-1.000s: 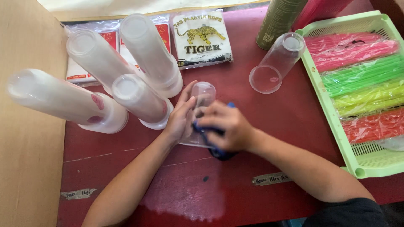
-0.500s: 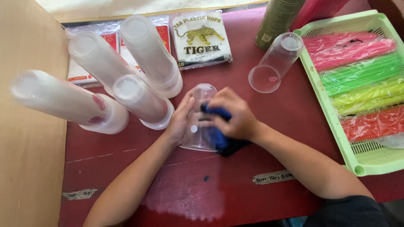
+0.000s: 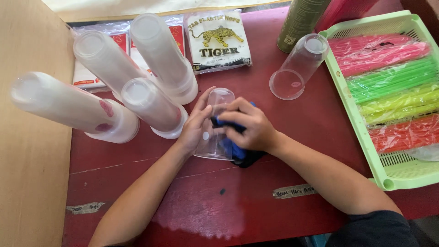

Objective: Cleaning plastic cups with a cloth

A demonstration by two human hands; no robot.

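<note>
A clear plastic cup stands upside down on the red table in the middle. My left hand grips its left side. My right hand presses a dark blue cloth against the cup's right side, fingers curled over the cloth. Part of the cloth hangs down under my right palm onto the table.
Several tall stacks of clear cups stand upside down at the left. Another single clear cup stands at the upper right beside a green can. A green tray holds bundles of coloured straws. Plastic bag packs lie at the back. A wooden wall borders the left.
My right hand has slid the blue cloth along the cup's side, from low down to higher up and back toward the middle. My left hand has kept hold of the cup.
</note>
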